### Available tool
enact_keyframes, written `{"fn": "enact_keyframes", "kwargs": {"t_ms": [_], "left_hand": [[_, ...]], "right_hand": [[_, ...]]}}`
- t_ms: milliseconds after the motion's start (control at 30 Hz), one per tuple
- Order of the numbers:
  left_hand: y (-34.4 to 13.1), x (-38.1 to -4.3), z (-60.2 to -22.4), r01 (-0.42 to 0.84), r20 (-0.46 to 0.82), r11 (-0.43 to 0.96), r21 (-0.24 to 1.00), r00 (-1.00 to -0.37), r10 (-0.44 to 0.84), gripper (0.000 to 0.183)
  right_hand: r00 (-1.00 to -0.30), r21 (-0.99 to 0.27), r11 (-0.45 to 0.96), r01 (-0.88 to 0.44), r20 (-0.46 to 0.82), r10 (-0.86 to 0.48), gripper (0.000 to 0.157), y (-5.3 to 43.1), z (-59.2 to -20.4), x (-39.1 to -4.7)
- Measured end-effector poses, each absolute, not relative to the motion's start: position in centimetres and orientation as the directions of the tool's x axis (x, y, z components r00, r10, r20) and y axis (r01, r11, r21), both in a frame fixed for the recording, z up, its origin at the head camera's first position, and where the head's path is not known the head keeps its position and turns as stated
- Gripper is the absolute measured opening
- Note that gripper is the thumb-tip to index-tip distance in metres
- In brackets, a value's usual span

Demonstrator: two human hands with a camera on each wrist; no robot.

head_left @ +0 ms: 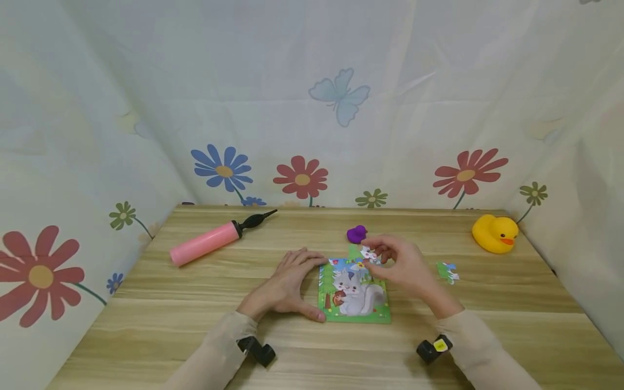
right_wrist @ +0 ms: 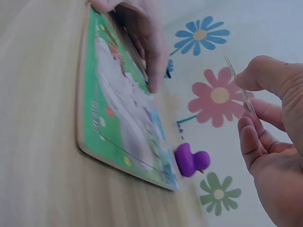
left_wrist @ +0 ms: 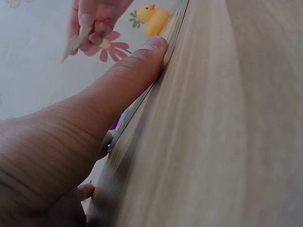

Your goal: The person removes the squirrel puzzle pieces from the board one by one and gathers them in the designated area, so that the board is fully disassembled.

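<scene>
A squirrel jigsaw puzzle [head_left: 358, 298] in a flat board lies mid-table. Along its left side my left hand [head_left: 290, 284] is spread, with the thumb at the near left corner and the fingers by the far left corner. Between thumb and fingers my right hand [head_left: 402, 265] pinches a thin puzzle piece [head_left: 369, 253], raised over the board's far right part. The right wrist view shows that piece [right_wrist: 231, 66] edge-on and apart from the board. A loose puzzle piece [head_left: 447, 272] lies on the table to the right of the right hand.
A small purple duck [head_left: 357, 234] sits just beyond the board. At the far right is a yellow rubber duck [head_left: 494, 234]. A pink hand pump [head_left: 207, 244] with a black nozzle lies at the left. Flowered cloth surrounds the wooden table [head_left: 195, 303].
</scene>
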State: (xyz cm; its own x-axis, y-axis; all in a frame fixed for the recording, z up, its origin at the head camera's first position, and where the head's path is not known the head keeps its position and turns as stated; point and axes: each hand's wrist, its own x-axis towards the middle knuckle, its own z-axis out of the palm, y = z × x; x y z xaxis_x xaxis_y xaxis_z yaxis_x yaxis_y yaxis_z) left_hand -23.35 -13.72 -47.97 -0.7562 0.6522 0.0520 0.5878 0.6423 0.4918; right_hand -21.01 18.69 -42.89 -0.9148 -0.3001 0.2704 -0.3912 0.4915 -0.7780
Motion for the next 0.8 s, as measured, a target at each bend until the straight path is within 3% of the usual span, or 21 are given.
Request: {"fn": "enact_keyframes", "kwargs": {"t_ms": [233,533,800], "left_hand": [[-13.5,-23.4,-47.9,0.587,0.049,0.639,0.497,-0.754,0.655,0.125],[-13.7,-23.4,-48.1,0.586,0.046,0.646,0.489,-0.757,0.652,0.124],[-13.8,-23.3,-48.0,0.579,0.046,0.643,0.501,-0.76,0.648,0.123]], "right_hand": [[-0.935,-0.771,0.534,-0.347,0.239,-0.262,0.042,22.0,-41.1,-20.5],[-0.888,-0.719,0.521,-0.461,0.369,-0.275,0.04,25.6,-39.7,-20.0],[-0.892,-0.693,0.565,-0.447,0.395,-0.221,0.042,28.6,-38.7,-18.6]]}}
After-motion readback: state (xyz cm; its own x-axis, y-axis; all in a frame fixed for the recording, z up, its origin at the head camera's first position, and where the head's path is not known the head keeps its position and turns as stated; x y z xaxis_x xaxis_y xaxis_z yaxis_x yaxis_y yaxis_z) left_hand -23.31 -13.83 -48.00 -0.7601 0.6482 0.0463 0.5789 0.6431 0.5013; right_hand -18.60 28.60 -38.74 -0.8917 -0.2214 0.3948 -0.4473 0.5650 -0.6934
